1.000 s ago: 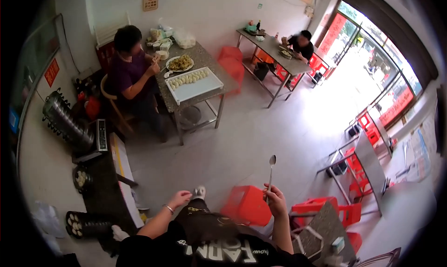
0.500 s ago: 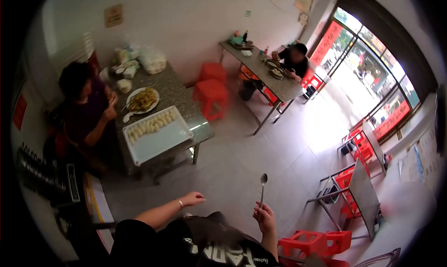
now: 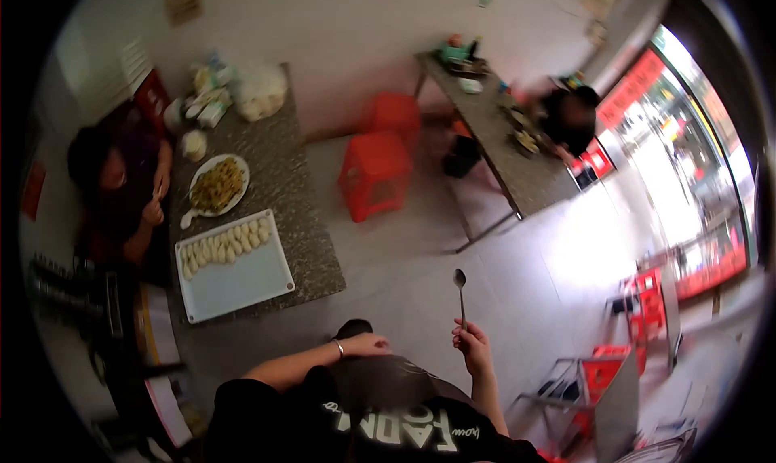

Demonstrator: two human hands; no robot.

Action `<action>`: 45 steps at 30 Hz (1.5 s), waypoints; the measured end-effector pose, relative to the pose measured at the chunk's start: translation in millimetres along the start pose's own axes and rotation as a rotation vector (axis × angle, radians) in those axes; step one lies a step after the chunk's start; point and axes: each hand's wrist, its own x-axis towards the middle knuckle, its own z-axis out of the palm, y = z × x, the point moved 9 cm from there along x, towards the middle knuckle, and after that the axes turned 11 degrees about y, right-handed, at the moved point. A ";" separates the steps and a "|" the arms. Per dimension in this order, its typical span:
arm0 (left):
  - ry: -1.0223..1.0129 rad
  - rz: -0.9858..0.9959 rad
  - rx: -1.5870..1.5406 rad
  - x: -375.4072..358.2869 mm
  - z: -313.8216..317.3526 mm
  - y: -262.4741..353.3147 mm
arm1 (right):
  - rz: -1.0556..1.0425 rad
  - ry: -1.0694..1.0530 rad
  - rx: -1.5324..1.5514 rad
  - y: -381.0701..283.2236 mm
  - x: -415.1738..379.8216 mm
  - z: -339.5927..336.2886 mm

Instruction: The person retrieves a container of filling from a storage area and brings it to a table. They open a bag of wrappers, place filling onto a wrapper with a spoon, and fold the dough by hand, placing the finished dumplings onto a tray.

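My right hand (image 3: 474, 347) is closed round the handle of a metal spoon (image 3: 459, 278), whose bowl points up and away from me. In front of my dark shirt, my left hand (image 3: 370, 345) holds nothing, its fingers loosely stretched to the right. Beyond it, on the speckled table (image 3: 303, 196), lies a white tray (image 3: 242, 284) with a row of dumplings (image 3: 230, 243) along its far side. Behind the tray sits a plate of chopped filling (image 3: 218, 184), with a white spoon handle by its rim.
A person (image 3: 121, 180) sits at the table's left side, hands together. Red stools (image 3: 376, 168) stand right of that table. Another person (image 3: 570, 119) sits at a farther table (image 3: 493, 128) with dishes. More tables and red stools line the right, near the glass doors.
My view has shifted and I am closer to the dumpling table. My left hand has come in against my body. The spoon stays upright in my right hand.
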 end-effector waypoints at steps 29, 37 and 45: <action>1.301 -0.731 -0.700 138.9 -330.4 -91.0 | -0.155 -1.160 -0.718 -50.5 537.0 554.8; 1.696 -0.791 -0.815 181.7 -330.3 -64.5 | -0.291 -1.294 -0.880 40.7 546.7 740.9; 1.920 -1.042 -1.146 174.8 -274.8 -35.3 | -0.680 -1.305 -0.980 95.2 497.1 849.4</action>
